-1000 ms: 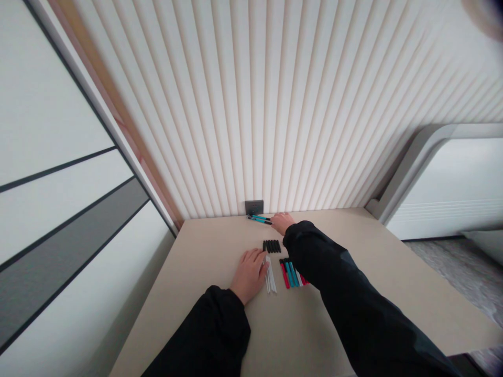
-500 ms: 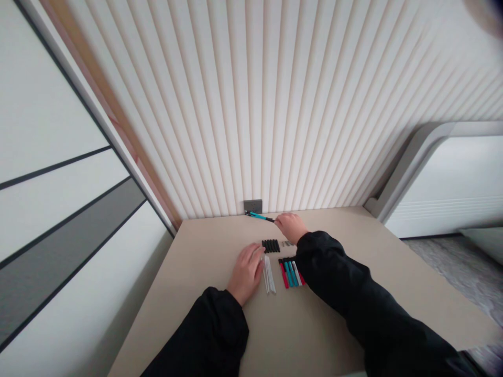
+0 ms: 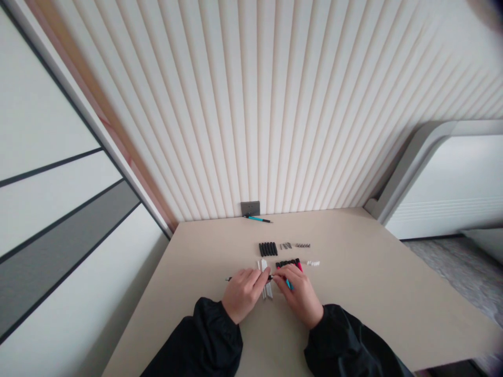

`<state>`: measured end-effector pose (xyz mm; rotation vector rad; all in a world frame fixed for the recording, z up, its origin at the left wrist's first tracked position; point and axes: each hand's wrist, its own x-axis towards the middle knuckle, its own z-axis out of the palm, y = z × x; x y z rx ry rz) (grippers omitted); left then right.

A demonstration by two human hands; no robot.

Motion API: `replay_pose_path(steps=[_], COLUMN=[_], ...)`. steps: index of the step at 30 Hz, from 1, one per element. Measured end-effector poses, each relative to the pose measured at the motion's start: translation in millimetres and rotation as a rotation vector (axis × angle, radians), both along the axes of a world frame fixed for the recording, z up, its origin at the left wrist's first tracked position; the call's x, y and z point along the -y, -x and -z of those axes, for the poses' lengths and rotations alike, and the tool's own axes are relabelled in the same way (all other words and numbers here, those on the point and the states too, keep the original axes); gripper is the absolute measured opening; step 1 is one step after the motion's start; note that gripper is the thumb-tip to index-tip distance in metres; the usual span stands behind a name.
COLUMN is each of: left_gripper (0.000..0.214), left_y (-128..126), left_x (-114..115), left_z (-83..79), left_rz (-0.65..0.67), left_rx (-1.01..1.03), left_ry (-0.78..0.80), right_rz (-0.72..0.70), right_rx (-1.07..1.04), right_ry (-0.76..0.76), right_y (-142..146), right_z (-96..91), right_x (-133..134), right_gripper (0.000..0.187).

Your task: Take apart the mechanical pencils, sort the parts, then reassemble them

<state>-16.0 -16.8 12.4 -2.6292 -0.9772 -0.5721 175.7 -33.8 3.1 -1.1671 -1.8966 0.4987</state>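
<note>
My left hand (image 3: 244, 293) is closed around a slim pen (image 3: 228, 279); most of its barrel is hidden, with one end poking out to the left and a dark end with a pale tip on the right. My right hand (image 3: 297, 292) pinches at that right end, its fingertips almost meeting those of the left hand. White refills (image 3: 264, 264) lie beneath the hands. Coloured pen barrels (image 3: 288, 262) with black ends are partly covered by my right hand. Beyond them sits a row of black grips (image 3: 268, 248).
Small metal springs (image 3: 285, 245) and metal tips (image 3: 303, 245) lie right of the grips, and small white pieces (image 3: 313, 263) nearer. A blue pen (image 3: 257, 219) rests at the table's back edge, below a wall socket (image 3: 250, 208). A ribbed wall borders the table (image 3: 373, 283).
My right hand has let go of the blue pen at the back edge and come back towards me. Both hands have come together on another pen, uncovering the springs, tips and white pieces.
</note>
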Motion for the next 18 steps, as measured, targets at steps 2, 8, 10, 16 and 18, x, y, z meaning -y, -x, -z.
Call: replay_pose_path(steps=[2, 8, 10, 16, 18], left_gripper=[0.024, 0.014, 0.014, 0.017, 0.016], left_y=[1.1, 1.4, 0.8, -0.3, 0.0], left_x=[0.2, -0.5, -0.6, -0.4, -0.9], left_z=[4.5, 10.1, 10.6, 12.3, 12.0], left_rz=[0.023, 0.054, 0.054, 0.048, 0.036], left_rx=[0.018, 0.074, 0.069, 0.062, 0.06], left_ry=[0.003, 0.021, 0.02, 0.03, 0.035], right_rz=[0.007, 0.021, 0.005, -0.007, -0.015], right_rx=[-0.002, 0.1, 0.094, 0.052, 0.022], right_ry=[0.036, 0.074, 0.076, 0.072, 0.072], right_y=[-0.1, 1.3, 1.4, 0.4, 0.2], right_z=[2.1, 8.2, 9.1, 10.6, 10.3], right_x=[-0.3, -2.5, -3.1, -3.2, -2.6], right_gripper=[0.028, 0.035, 0.035, 0.03, 0.024])
